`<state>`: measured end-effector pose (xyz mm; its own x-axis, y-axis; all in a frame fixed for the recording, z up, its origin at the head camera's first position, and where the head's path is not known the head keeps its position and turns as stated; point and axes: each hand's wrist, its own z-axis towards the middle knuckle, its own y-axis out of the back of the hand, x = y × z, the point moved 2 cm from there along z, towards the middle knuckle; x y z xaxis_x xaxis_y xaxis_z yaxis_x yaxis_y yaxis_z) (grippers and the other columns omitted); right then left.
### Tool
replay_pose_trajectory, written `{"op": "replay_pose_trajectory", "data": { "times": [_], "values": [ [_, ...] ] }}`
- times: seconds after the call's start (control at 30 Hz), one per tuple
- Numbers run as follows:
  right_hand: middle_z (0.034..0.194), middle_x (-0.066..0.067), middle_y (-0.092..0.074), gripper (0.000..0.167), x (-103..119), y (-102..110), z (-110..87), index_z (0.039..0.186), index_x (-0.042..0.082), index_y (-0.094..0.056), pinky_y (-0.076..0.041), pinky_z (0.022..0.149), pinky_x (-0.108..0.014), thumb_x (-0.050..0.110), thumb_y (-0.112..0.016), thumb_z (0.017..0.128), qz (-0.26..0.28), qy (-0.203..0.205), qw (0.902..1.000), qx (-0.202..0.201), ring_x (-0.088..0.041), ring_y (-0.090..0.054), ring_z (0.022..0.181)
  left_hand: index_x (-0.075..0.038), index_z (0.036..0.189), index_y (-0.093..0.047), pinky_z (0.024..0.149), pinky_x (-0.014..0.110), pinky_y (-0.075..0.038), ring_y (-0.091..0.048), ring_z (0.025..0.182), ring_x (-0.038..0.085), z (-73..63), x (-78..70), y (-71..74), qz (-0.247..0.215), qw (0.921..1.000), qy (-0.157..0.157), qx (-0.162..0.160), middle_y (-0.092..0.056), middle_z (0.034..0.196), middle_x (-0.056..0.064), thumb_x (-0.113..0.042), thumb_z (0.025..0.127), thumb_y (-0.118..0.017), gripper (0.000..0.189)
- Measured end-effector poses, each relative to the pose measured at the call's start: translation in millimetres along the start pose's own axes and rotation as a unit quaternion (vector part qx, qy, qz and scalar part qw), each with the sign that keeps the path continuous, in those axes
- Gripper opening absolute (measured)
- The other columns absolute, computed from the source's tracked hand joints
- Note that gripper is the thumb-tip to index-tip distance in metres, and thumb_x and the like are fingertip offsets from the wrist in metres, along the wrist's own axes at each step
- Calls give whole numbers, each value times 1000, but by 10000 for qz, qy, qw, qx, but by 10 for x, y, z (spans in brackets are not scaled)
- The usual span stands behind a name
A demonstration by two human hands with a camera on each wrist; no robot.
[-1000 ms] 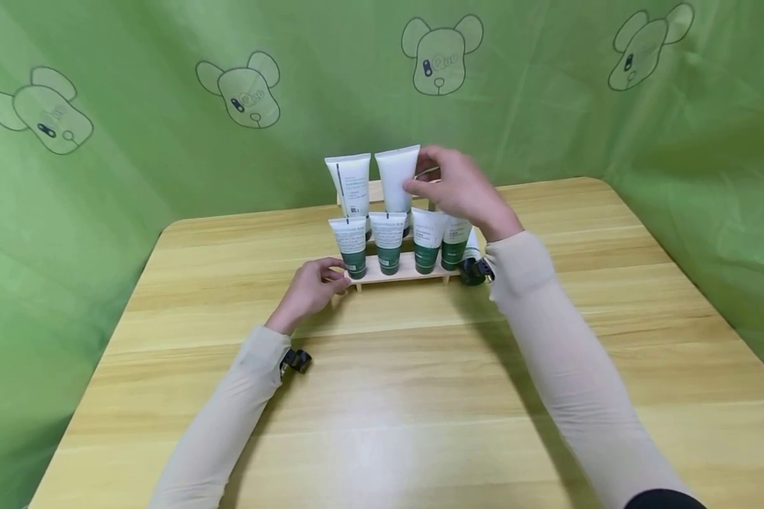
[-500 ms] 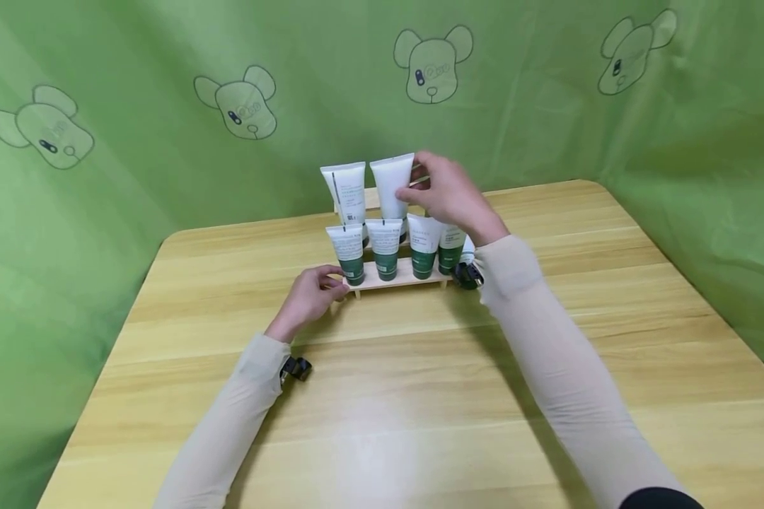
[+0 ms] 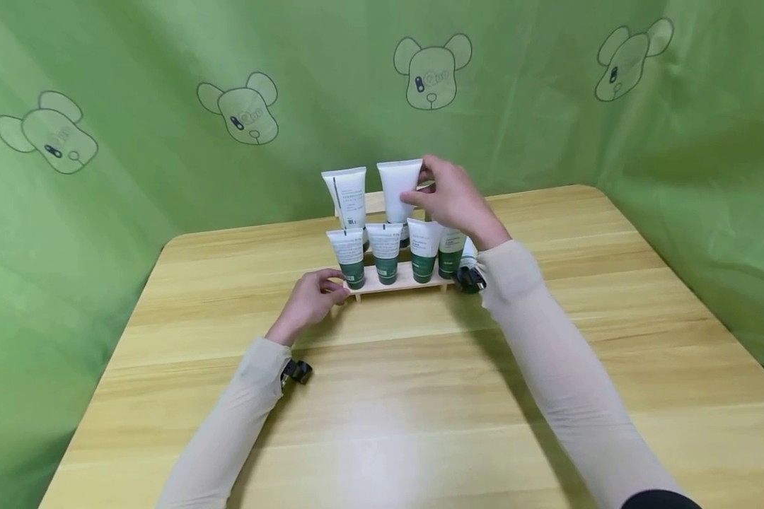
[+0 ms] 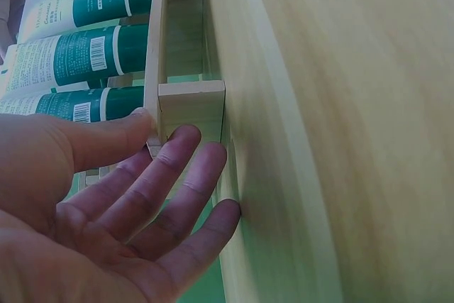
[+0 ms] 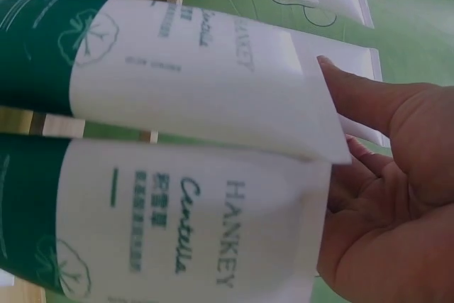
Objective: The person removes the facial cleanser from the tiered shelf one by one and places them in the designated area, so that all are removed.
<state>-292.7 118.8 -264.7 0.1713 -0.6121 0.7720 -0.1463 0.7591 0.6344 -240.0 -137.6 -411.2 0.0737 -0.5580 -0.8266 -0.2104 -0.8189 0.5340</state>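
Note:
A two-level wooden rack (image 3: 402, 279) stands on the table, holding white-and-green squeeze tubes upside down on their caps. My left hand (image 3: 308, 302) pinches the left end of its lower shelf; in the left wrist view the thumb presses the shelf end and the other fingers spread beneath. My right hand (image 3: 456, 200) reaches over the front row and pinches the upper right edge of a large squeeze tube (image 3: 397, 189) on the back level. Its base is partly hidden behind the small front tubes (image 3: 385, 247). To its left stands another large tube (image 3: 347, 198).
Another tube (image 3: 469, 249) sits at the rack's right end, partly hidden by the right wrist camera (image 3: 467, 279). Behind the wooden table (image 3: 382, 396) hangs a green curtain (image 3: 331, 85) with bear drawings.
The held tube has turned slightly and stands straighter, with its top edge more level. The left hand stays at the rack's end. The head view has tipped up a little.

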Motion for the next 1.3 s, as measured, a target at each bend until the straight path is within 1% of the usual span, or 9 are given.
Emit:
{"op": "replay_pose_trajectory", "data": {
  "times": [0.07,0.17,0.33,0.6,0.9,1.3],
  "values": [
    [139,-15,-59,46,-14,29,-12,139,4,-51,-54,98,-42,19,-69,99,22,32,10000,-30,-30,-62,124,-9,134,-63,78,32,-55,-70,95,26,-1,1,-1,2,10000,-16,-5,-74,110,12,-16,97,-70,39],
    [140,-17,-59,48,-27,85,-36,140,2,-50,-51,103,-45,19,-69,99,74,74,9999,-103,-33,-61,125,-8,134,-63,78,33,-55,-70,95,26,-6,-2,-1,27,10000,-40,-18,-74,110,12,-16,97,-70,38],
    [140,-17,-59,48,-56,182,-91,140,2,-49,-48,108,-47,20,-68,100,75,30,9997,-236,-34,-60,126,-8,134,-63,79,33,-55,-70,95,27,-15,-9,0,11,10000,-12,-8,-74,110,12,-16,97,-70,38],
    [137,-16,-61,48,-146,321,-197,140,2,-49,-50,105,-45,22,-68,100,125,26,9989,-457,-33,-62,123,-9,135,-63,78,33,-56,-71,95,26,-12,-8,0,-31,10000,7,7,-74,110,12,-16,97,-70,39],
    [140,-18,-60,51,-265,470,-303,143,3,-47,-48,107,-50,23,-67,100,139,-31,9974,-703,-35,-60,125,-8,135,-63,76,31,-55,-71,95,27,-17,-4,-1,-8,10000,-40,-14,-74,111,14,-15,97,-70,39],
    [143,-19,-59,54,-472,576,-443,147,5,-47,-47,106,-53,25,-67,100,46,-182,9943,-1047,-36,-59,125,-9,135,-63,76,32,-55,-70,95,27,-19,-3,-4,3,10000,-14,-43,-74,110,12,-16,97,-70,40]
  ]
}}
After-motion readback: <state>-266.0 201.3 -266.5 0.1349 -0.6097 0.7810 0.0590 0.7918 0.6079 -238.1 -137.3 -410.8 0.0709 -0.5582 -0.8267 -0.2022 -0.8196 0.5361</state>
